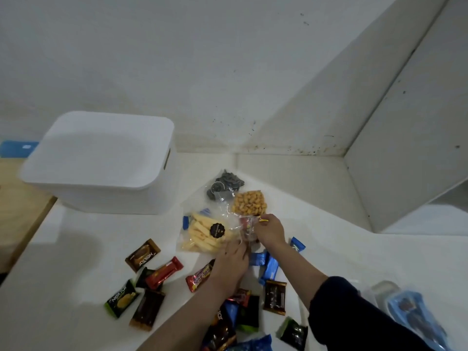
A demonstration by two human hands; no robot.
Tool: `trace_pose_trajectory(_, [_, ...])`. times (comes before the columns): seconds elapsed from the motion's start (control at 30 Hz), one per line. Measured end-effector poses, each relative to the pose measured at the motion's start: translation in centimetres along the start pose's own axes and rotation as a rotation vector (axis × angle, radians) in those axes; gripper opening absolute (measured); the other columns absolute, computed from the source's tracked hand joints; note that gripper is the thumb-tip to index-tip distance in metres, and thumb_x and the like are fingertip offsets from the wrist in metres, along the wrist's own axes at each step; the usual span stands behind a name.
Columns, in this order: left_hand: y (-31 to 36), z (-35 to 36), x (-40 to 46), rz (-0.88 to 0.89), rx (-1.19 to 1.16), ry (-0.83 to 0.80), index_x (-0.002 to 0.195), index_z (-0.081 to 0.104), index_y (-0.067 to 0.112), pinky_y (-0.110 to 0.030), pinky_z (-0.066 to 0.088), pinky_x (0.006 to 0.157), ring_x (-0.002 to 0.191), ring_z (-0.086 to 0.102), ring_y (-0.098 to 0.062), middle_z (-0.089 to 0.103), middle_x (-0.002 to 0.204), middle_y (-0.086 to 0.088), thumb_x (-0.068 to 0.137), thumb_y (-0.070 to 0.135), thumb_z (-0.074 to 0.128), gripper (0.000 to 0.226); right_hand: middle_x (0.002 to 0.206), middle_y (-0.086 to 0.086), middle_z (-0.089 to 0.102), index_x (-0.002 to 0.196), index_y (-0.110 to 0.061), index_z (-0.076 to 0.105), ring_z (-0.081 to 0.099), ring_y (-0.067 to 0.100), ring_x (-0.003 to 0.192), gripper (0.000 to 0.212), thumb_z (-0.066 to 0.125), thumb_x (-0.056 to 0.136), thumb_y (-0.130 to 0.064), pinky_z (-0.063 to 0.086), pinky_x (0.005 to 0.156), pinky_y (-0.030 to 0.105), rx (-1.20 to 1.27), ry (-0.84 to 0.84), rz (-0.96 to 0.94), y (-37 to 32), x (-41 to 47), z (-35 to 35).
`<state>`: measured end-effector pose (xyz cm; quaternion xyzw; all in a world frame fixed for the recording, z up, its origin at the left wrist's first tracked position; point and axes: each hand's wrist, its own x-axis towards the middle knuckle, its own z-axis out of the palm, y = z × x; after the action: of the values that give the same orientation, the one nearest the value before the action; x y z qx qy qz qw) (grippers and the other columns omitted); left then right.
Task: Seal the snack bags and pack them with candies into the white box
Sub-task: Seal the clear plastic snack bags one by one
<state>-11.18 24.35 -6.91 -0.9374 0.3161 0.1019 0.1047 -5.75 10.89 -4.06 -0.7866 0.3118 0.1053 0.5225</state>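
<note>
Already pinched between both hands: small clear snack bag, left hand gripping near end, right hand far end, white box far left

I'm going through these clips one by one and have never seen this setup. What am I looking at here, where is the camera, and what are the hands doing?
There is no machine here: a person wears one wide-angle camera on the head, looking down at their own two bare hands. On the white counter stands a white box, lid on. Beside it lie clear snack bags: dark pieces, golden nuts and pale yellow sticks. Wrapped candies are scattered nearer the person. The left hand and right hand both grip a small clear bag with reddish contents, apparently working at its opening. Whether it is sealed cannot be told.
</note>
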Motion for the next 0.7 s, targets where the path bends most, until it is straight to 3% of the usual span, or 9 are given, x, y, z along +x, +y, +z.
trace_pose_trajectory(0.07, [-0.1, -0.1, -0.1, -0.003, 0.0, 0.05, 0.141, 0.035, 0.004, -0.054, 0.022, 0.113, 0.137, 0.028, -0.036, 0.032, 0.147, -0.017, 0.077, 0.012, 0.068, 0.073, 0.101, 0.007, 0.064, 0.114, -0.013, 0.057, 0.063, 0.023, 0.087, 0.028, 0.056, 0.085, -0.014, 0.054, 0.075, 0.034, 0.043, -0.018, 0.012, -0.1, 0.1, 0.2])
trace_pose_trajectory(0.13, [-0.2, -0.1, -0.4, 0.011, -0.027, 0.047, 0.126, 0.057, 0.009, -0.048, 0.04, 0.104, 0.122, 0.05, -0.031, 0.054, 0.131, -0.012, 0.064, 0.02, 0.078, 0.066, 0.09, 0.002, 0.061, 0.106, -0.014, 0.056, 0.06, 0.018, 0.075, 0.021, 0.059, 0.085, -0.011, 0.051, 0.063, 0.028, 0.093, -0.027, 0.003, -0.4, 0.0, 0.2])
trace_pose_trajectory(0.2, [-0.4, 0.7, -0.6, 0.055, -0.08, 0.179, 0.11, 0.068, 0.014, -0.042, 0.05, 0.095, 0.107, 0.06, -0.026, 0.065, 0.116, -0.007, 0.057, 0.021, 0.081, 0.055, 0.086, 0.003, 0.061, 0.097, -0.019, 0.056, 0.061, 0.021, 0.075, 0.018, 0.062, 0.083, -0.011, 0.051, 0.061, 0.029, 0.144, -0.029, -0.006, -0.8, -0.1, 0.0])
trace_pose_trajectory(0.3, [-0.8, 0.6, -1.3, 0.093, -0.181, 0.379, 0.117, 0.064, 0.01, -0.04, 0.052, 0.092, 0.108, 0.06, -0.028, 0.064, 0.119, -0.011, 0.069, 0.013, 0.07, 0.048, 0.082, 0.009, 0.065, 0.101, -0.019, 0.061, 0.061, 0.027, 0.07, 0.026, 0.06, 0.079, -0.003, 0.054, 0.067, 0.04, 0.254, -0.064, -0.023, -1.8, -0.5, -0.6])
trace_pose_trajectory(0.43, [-2.1, -3.4, -3.3, 0.048, -0.327, 0.654, 0.122, 0.06, 0.004, -0.037, 0.052, 0.094, 0.109, 0.063, -0.024, 0.067, 0.118, -0.011, 0.08, 0.009, 0.044, 0.045, 0.08, 0.009, 0.066, 0.099, -0.014, 0.065, 0.062, 0.021, 0.064, 0.026, 0.056, 0.083, 0.004, 0.056, 0.062, 0.034, 0.414, -0.193, -0.089, -4.8, -1.8, -1.9])
trace_pose_trajectory(0.5, [-3.5, -6.3, -4.2, -0.047, -0.524, 0.787, 0.119, 0.063, 0.002, -0.032, 0.053, 0.091, 0.101, 0.067, -0.021, 0.07, 0.111, -0.011, 0.083, 0.005, 0.042, 0.042, 0.079, 0.01, 0.065, 0.089, -0.011, 0.067, 0.062, 0.022, 0.066, 0.017, 0.058, 0.086, 0.002, 0.057, 0.067, 0.036, 0.472, -0.281, -0.141, -6.4, -2.6, -2.4])
trace_pose_trajectory(0.6, [-6.3, -11.2, -5.3, -0.236, -0.987, 0.83, 0.109, 0.064, 0.018, -0.025, 0.051, 0.065, 0.069, 0.063, -0.011, 0.071, 0.091, -0.006, 0.093, 0.005, 0.041, 0.031, 0.08, 0.01, 0.06, 0.093, -0.011, 0.067, 0.059, 0.021, 0.067, 0.009, 0.06, 0.089, -0.008, 0.056, 0.063, 0.031, 0.419, -0.301, -0.255, -8.5, -4.2, -3.3])
trace_pose_trajectory(0.63, [-7.2, -12.6, -5.6, -0.276, -1.121, 0.831, 0.103, 0.064, 0.025, -0.026, 0.049, 0.063, 0.065, 0.062, -0.011, 0.071, 0.087, -0.005, 0.095, 0.006, 0.042, 0.03, 0.083, 0.008, 0.061, 0.095, -0.013, 0.068, 0.059, 0.018, 0.069, 0.009, 0.062, 0.089, -0.011, 0.054, 0.062, 0.029, 0.37, -0.272, -0.321, -9.1, -4.8, -3.7])
trace_pose_trajectory(0.7, [-8.5, -15.1, -6.3, -0.298, -1.403, 0.833, 0.092, 0.064, 0.028, -0.025, 0.052, 0.071, 0.076, 0.068, -0.012, 0.073, 0.086, -0.003, 0.097, 0.005, 0.041, 0.033, 0.086, 0.0, 0.063, 0.094, -0.017, 0.068, 0.06, 0.01, 0.072, 0.008, 0.067, 0.086, -0.016, 0.05, 0.061, 0.02, 0.318, -0.215, -0.455, -10.2, -6.4, -4.7])
